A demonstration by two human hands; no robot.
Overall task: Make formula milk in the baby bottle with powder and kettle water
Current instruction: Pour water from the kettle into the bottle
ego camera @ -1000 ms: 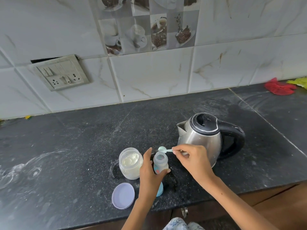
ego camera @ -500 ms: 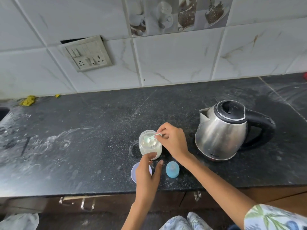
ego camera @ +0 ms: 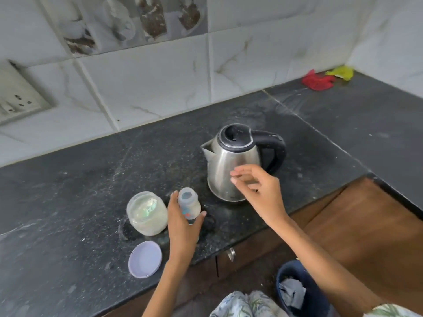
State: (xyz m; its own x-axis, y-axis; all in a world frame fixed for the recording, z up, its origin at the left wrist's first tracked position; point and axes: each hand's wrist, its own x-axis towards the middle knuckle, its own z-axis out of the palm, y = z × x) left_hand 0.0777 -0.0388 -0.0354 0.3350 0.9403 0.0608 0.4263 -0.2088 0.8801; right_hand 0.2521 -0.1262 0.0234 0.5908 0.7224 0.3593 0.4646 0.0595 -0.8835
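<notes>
On the dark speckled surface [ego camera: 68, 202], near its front edge, the baby bottle [ego camera: 188, 203] stands upright with its mouth uncovered, gripped by the left hand [ego camera: 183, 225], whose fingers [ego camera: 172, 199] wrap the left side while the thumb presses the lower right of the body. Just left of the bottle, touching or almost touching the hand, sits the open powder jar [ego camera: 147, 212], clear-walled, pale powder filling most of it, something pale greenish lying on top, too blurred to name. Purple jar lid [ego camera: 145, 259] lies flat nearer the edge, apart from the jar, just left of the left wrist. Steel kettle [ego camera: 233, 163] with black lid and black handle stands right and far of the bottle, spout pointing left, handle to the right. Right hand [ego camera: 256, 184] hovers in front of the kettle body, fingers loosely curled and spread, holding nothing; contact with the kettle cannot be told. Far right corner of the surface: red cloth [ego camera: 317, 82] and yellow-green cloth [ego camera: 341, 73] side by side by the wall. Switch and socket plate [ego camera: 18, 99] on the tiled wall at far left. Floor at near right: dark blue bin [ego camera: 304, 291] with grey scraps inside.
</notes>
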